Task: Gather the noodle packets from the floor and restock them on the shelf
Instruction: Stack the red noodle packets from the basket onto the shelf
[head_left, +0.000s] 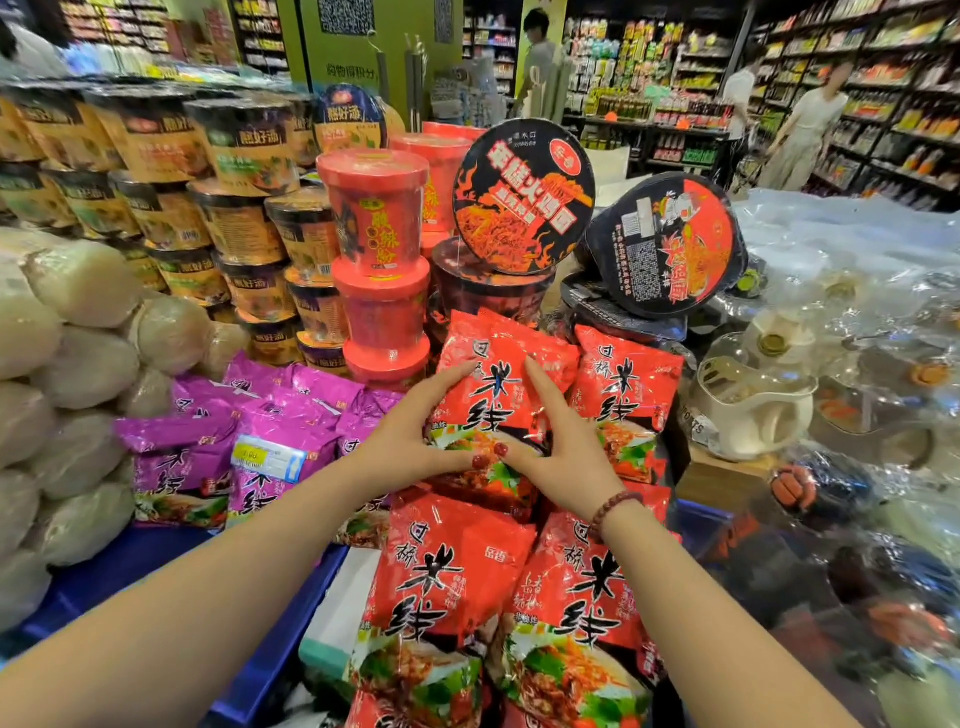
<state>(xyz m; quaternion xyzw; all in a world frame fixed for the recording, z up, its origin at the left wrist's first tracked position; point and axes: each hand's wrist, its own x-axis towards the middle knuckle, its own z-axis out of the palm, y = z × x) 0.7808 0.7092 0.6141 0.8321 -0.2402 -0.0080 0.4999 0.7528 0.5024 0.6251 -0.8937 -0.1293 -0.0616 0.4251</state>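
A red noodle packet (493, 395) stands upright at the back of the display, in front of the black noodle bowls. My left hand (415, 431) lies flat against its left side and my right hand (561, 447) against its right side, fingers straight, thumbs meeting low on its front. Another red packet (623, 400) stands just to its right. Two more red packets (447, 597) (576, 613) lie nearer to me, below my wrists. Purple noodle packets (280, 431) fill the space to the left.
Red noodle tubs (376, 260) and black bowls (524, 197) (670, 244) are stacked behind the packets. Orange cup noodles (208, 197) and pale bagged goods (67, 374) crowd the left. A blue crate edge (270, 644) runs below. Plastic-wrapped goods (831, 395) lie right. People stand in the far aisle.
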